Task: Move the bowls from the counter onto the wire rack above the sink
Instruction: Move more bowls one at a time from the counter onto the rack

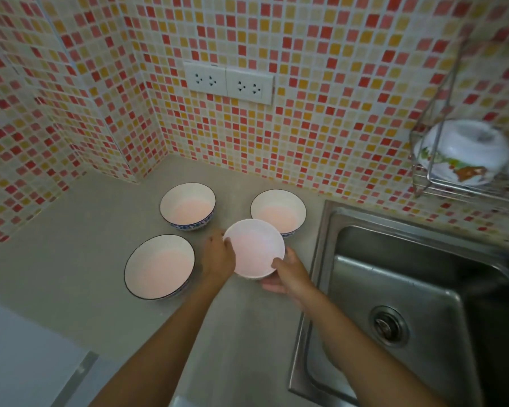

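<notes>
1. Both hands gripped the round, smooth white bowl: left hand cupped its left rim, right hand clasped the near edge, fingers underneath.
2. Three blue-patterned bowls sat apart on the matte grey counter, open room between them.
3. A steel sink lay beside; the wire rack already held an upturned bowl.

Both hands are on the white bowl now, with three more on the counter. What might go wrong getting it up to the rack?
1. The held bowl overlaps the back right bowl in view; a sideways swing may knock it.
2. The path to the wire rack crosses the sink; the left hand and right hand grip only the rim and sides, so a slip could drop it there.
3. An upturned bowl already fills the rack's near end, so space looks tight.
</notes>
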`<action>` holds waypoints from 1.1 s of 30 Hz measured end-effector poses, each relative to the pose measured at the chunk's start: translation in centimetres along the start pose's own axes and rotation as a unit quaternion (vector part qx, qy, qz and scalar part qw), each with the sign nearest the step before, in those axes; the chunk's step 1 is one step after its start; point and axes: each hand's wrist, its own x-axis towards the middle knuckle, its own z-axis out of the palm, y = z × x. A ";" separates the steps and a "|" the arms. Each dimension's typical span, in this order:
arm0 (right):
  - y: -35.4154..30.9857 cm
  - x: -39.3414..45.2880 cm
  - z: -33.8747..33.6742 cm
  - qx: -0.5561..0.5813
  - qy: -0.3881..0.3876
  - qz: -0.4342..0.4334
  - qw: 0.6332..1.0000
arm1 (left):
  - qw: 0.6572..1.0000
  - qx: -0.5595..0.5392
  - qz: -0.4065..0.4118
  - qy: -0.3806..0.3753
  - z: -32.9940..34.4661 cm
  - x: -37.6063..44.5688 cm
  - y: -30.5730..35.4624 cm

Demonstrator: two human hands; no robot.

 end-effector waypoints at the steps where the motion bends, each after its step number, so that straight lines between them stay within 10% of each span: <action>1: 0.2 -0.8 -1.1 0.009 0.007 0.000 1.000 | 1.000 -0.009 0.011 -0.008 0.5 -0.8 0.6; 20: 8.0 -13.0 -28.9 0.093 0.065 0.040 0.993 | 0.962 -0.135 0.103 -0.215 18.3 -21.7 10.2; 27: 11.5 -13.7 -34.0 0.102 0.114 0.034 0.988 | 0.919 0.223 0.207 -0.252 20.5 -24.9 4.2; 33: 13.8 -13.2 -35.4 0.049 0.177 0.021 0.983 | 0.902 0.285 0.235 -0.224 20.4 -25.6 2.1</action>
